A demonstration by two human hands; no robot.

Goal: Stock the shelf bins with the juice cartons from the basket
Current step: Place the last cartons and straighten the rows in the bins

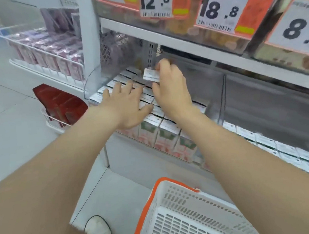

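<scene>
Shelf [180, 44]: white metal, price tags [155, 1] reading 12.8 and 18.8 hang above.
Basket [176, 199]: white with an orange rim, low in front of the shelf, under the arms.
Shelf bin [93, 81]: clear-walled, packed with rows of upright juice cartons [163, 135].
Left hand [128, 104]: fingers spread, flat on the carton tops.
Right hand [171, 88]: curled, pinching one carton at the bin's rear.
Held carton [150, 75]: tilted, just above the back rows.
</scene>
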